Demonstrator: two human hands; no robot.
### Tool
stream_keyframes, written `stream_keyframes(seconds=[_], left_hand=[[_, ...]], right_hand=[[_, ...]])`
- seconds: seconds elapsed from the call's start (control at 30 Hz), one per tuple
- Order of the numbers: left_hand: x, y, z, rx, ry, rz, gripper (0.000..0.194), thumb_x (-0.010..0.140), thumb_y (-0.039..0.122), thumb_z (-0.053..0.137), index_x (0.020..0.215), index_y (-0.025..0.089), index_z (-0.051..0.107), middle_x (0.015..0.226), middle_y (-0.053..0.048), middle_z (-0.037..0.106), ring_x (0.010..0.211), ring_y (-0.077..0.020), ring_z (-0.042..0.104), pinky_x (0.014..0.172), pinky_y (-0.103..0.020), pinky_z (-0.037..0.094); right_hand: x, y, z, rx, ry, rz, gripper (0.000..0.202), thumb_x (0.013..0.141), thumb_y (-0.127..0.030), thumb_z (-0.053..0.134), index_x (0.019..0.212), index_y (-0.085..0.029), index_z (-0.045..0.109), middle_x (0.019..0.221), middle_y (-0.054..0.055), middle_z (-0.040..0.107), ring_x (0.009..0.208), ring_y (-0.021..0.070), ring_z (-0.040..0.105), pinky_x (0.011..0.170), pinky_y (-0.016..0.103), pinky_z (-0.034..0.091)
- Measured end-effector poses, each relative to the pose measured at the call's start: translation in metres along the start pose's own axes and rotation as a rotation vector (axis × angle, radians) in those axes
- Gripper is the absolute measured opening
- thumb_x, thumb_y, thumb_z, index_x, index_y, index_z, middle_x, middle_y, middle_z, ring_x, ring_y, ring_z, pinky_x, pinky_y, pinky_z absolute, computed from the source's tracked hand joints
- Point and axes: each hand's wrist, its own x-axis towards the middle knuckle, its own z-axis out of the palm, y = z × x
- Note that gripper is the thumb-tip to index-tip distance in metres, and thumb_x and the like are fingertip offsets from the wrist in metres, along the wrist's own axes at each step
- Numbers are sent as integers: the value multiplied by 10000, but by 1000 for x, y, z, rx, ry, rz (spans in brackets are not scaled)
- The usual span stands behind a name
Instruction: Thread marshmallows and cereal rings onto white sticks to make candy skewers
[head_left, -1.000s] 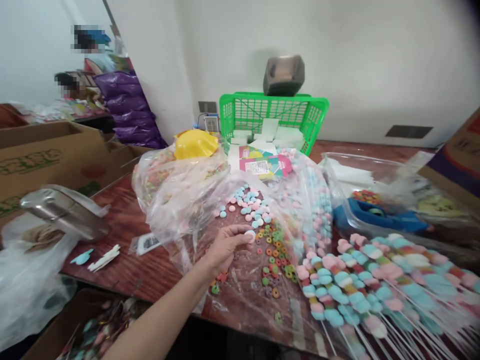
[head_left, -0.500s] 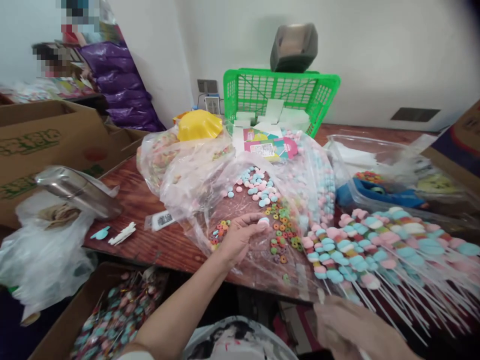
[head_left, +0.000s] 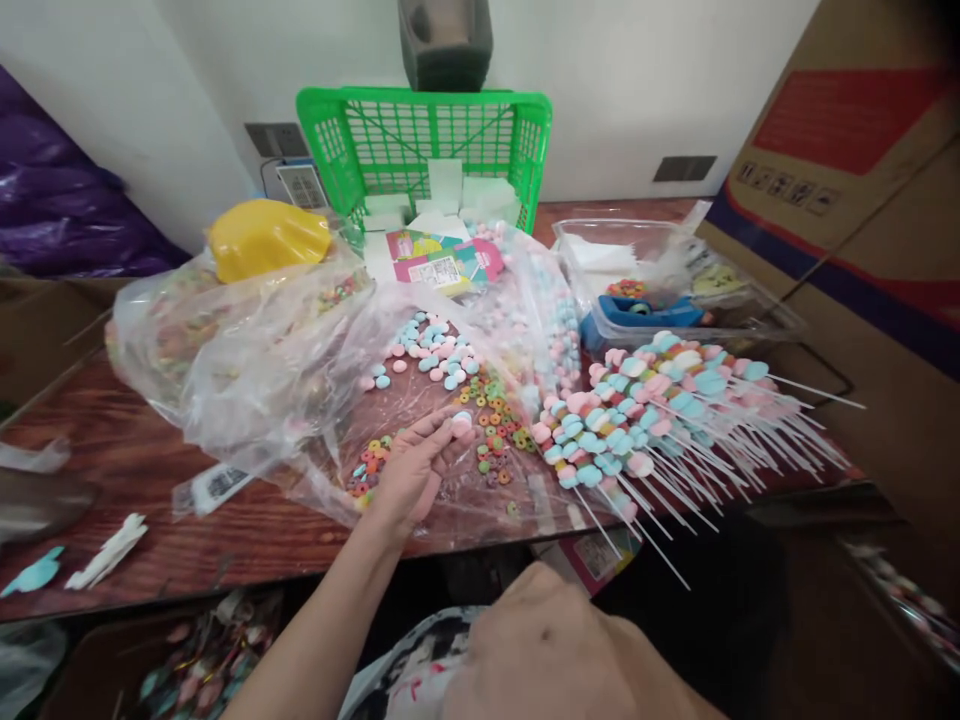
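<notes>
My left hand (head_left: 420, 460) pinches a small round pink-and-white marshmallow (head_left: 462, 424) between thumb and fingers, just above the clear plastic. Beyond it lie loose pink and blue marshmallows (head_left: 431, 350). Colourful ring-shaped pieces (head_left: 495, 425) lie to its right, and more rings (head_left: 369, 462) are at its left. My right hand (head_left: 540, 640) is close to the camera at the bottom, blurred, its back towards me and its fingers hidden. A pile of candy skewers (head_left: 637, 410) on white sticks rests on the right side of the table.
A green basket (head_left: 424, 98) stands at the back. Plastic bags (head_left: 247, 340) cover the left, with a yellow bowl-like item (head_left: 266, 240) on top. A clear tray (head_left: 750, 310) and a large carton (head_left: 840, 190) are at the right. The wooden table (head_left: 285, 525) ends before my lap.
The view has turned to the right. My right hand has moved from below the skewers' sticks to in front of my body. My left hand still holds the marshmallow.
</notes>
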Motion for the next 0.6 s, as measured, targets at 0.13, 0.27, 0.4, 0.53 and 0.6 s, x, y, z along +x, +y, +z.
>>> stream_keyframes(seconds=[0.13, 0.27, 0.4, 0.53, 0.6], left_hand=[[-2, -2, -1, 17, -14, -11, 311, 665, 200, 788, 953, 135, 691, 831, -51, 748, 788, -176, 723, 760, -251, 592], [-5, -4, -3, 11, -34, -25, 362, 669, 232, 793, 1003, 156, 675, 851, -49, 749, 801, -183, 721, 735, -270, 595], [-9, -6, 5, -33, 2, -25, 389, 607, 229, 831, 960, 167, 681, 823, -34, 749, 784, -195, 724, 695, -266, 593], [-13, -5, 11, -53, 8, -16, 374, 578, 216, 844, 920, 159, 703, 817, -33, 748, 764, -176, 717, 737, -276, 585], [-15, -4, 12, -60, 16, -12, 368, 569, 211, 847, 907, 161, 711, 822, -28, 747, 760, -166, 711, 753, -278, 579]], right_hand=[[0, 24, -17, 30, 94, 300, 282, 941, -198, 355, 888, -199, 632, 752, 10, 647, 692, 128, 603, 655, 203, 461], [-14, 61, -9, -1, 180, 583, 275, 935, -225, 383, 759, -187, 590, 613, -22, 545, 560, 122, 485, 542, 217, 369], [-21, 80, 8, 7, 158, 635, 296, 929, -262, 393, 666, -193, 509, 541, -38, 455, 517, 122, 416, 517, 240, 312], [-20, 82, 14, 76, 208, 675, 334, 934, -306, 392, 621, -205, 452, 531, -42, 430, 512, 120, 412, 512, 235, 319], [-19, 81, 14, 94, 211, 677, 349, 936, -317, 388, 610, -207, 441, 525, -42, 432, 505, 120, 415, 503, 234, 317]])
